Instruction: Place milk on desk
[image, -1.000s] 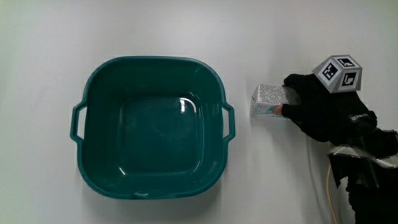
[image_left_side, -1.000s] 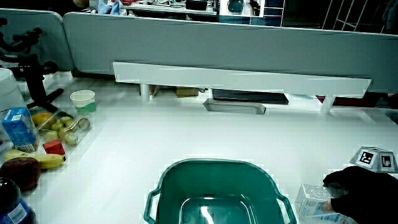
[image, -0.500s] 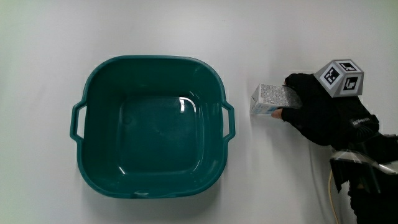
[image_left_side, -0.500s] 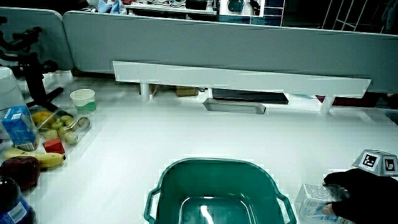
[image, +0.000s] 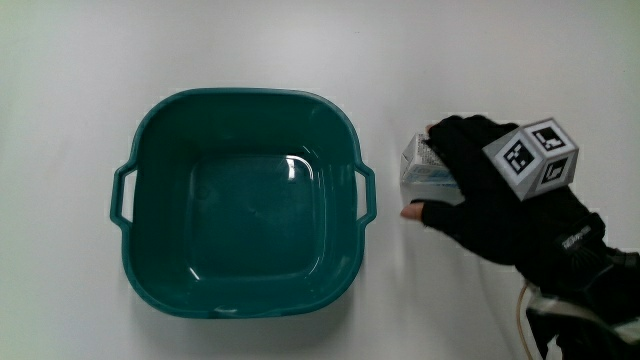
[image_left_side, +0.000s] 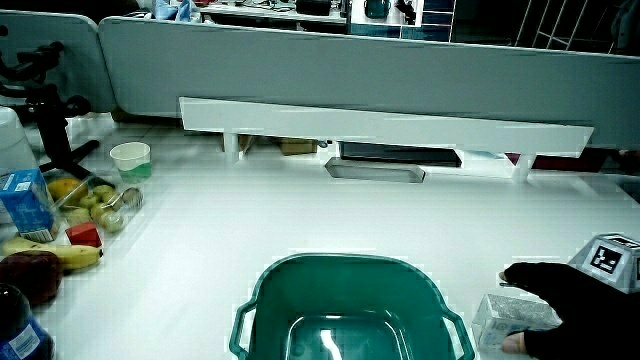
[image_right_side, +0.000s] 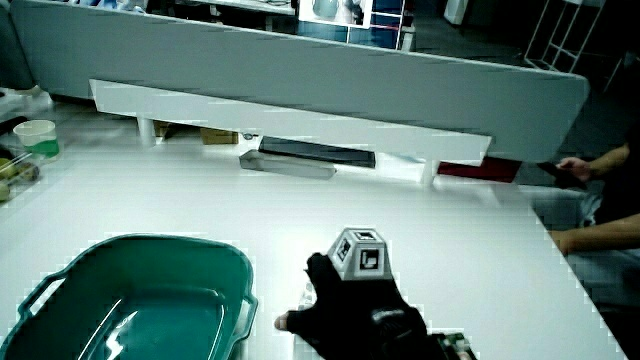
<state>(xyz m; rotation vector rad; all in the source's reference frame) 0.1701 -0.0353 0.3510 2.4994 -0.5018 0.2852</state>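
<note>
The milk carton (image: 412, 166) lies on its side on the white table, beside the handle of a teal basin (image: 240, 98). The gloved hand (image: 452, 176), with a patterned cube (image: 531, 157) on its back, lies over the carton. Its fingers stretch across the carton's top and its thumb sticks out just off the carton's nearer edge. In a side view the carton (image_left_side: 494, 319) shows under the spread hand (image_left_side: 560, 300). In a side view the hand (image_right_side: 345, 305) hides the carton entirely.
The teal basin (image_left_side: 340, 264) holds nothing. At the table's edge in a side view are a paper cup (image_left_side: 131, 160), a blue carton (image_left_side: 25, 200), fruit and a banana (image_left_side: 45, 250). A white shelf (image_left_side: 385, 125) runs along the low partition.
The hand slid from the carton's end to over its top, toward the basin. Its fingers and thumb spread off the carton. The carton stayed in place.
</note>
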